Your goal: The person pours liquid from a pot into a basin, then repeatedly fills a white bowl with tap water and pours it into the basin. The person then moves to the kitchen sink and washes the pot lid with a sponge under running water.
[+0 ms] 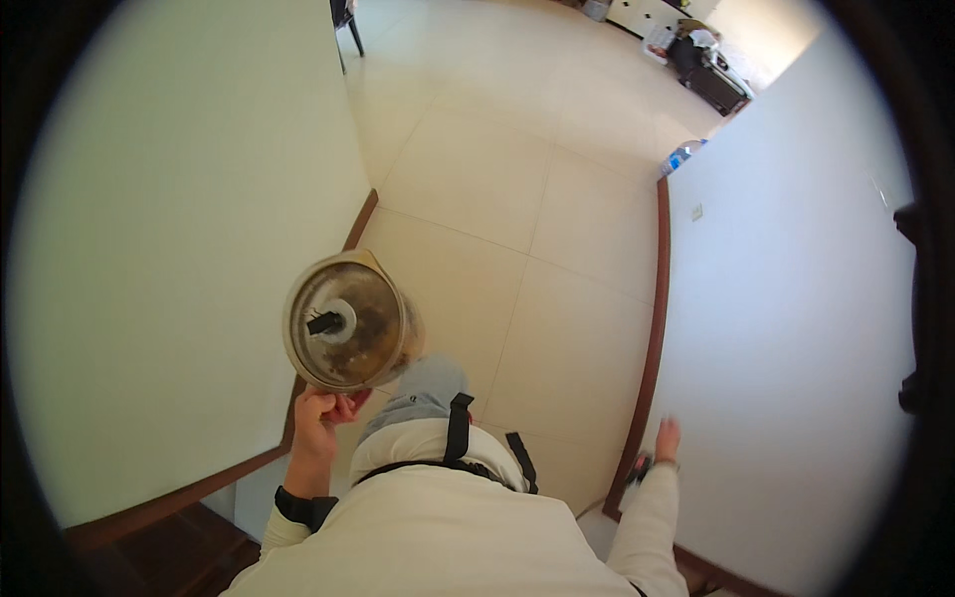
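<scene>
A round lidded pot (358, 358) with a pouring lip, its glass-like lid stained and topped by a dark knob, is at the left in front of me. My left hand (322, 422) is closed on its handle, which shows only in part below the pot's rim. A dark band circles my left wrist. My right hand (667, 440) hangs out to the right, near the white wall; it is blurred, and its fingers are partly hidden. A dark and red object (639, 468) lies just left of the right hand; whether the hand touches it is unclear.
Walls with brown skirting stand at the left (186, 261) and right (768, 336). Pale floor tiles (477, 246) run between them. A plastic bottle (683, 156) stands by the right wall's far corner. Farther off are a black case-like object (709, 82), a white cabinet (634, 16) and dark furniture legs (354, 36).
</scene>
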`<state>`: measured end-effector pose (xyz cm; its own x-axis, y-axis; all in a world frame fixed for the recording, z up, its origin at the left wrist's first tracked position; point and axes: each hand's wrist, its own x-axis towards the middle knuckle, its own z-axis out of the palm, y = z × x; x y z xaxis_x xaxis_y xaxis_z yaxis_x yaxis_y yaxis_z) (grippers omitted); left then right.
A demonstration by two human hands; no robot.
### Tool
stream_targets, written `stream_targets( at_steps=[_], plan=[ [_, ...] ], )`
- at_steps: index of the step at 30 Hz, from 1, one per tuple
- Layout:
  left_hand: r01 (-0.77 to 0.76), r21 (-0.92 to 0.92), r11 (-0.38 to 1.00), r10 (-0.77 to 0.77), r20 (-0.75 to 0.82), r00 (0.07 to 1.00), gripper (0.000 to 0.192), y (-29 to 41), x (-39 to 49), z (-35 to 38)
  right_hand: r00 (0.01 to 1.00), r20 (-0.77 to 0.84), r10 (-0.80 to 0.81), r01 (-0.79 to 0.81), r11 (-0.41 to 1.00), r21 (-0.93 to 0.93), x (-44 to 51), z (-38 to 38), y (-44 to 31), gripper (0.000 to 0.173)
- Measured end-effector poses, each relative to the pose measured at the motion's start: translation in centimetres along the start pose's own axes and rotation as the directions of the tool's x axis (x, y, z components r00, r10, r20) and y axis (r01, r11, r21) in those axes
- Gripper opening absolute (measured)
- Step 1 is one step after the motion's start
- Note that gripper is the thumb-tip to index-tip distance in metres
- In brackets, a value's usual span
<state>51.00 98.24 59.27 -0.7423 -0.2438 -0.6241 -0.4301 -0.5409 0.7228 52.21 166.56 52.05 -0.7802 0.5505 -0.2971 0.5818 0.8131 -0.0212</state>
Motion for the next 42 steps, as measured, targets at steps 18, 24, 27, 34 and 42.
stream_targets(
  at_steps=[18,24,27,34,42],
  plan=[
    [-0.059,-0.079,0.995,0.034,-0.279,0.96,0.027,0.7,-1.3,4.8,0.427,0.867,-0.258,0.803,0.549,-0.232,-5.0,4.2,1.2,0.028],
    [-0.075,-0.201,0.977,0.02,-0.263,0.965,0.025,-2.1,0.8,2.9,0.599,0.794,0.102,0.397,0.823,-0.406,-5.6,7.5,7.1,0.027],
    [-0.105,-0.26,0.96,0.02,-0.31,0.951,0.025,-5.1,1.9,1.6,0.664,0.746,0.055,0.421,0.798,-0.432,2.2,11.6,4.1,0.028],
    [-0.334,-0.23,0.914,0.144,-0.586,0.797,0.021,-23.5,14.5,-10.4,0.799,0.164,-0.578,0.561,0.816,0.138,26.2,34.2,-33.8,0.031],
    [-0.452,-0.169,0.876,0.291,-0.563,0.774,0.017,-33.2,39.1,-25.0,0.52,-0.038,-0.853,0.793,0.465,0.394,31.2,56.1,-63.4,0.028]
  ],
)
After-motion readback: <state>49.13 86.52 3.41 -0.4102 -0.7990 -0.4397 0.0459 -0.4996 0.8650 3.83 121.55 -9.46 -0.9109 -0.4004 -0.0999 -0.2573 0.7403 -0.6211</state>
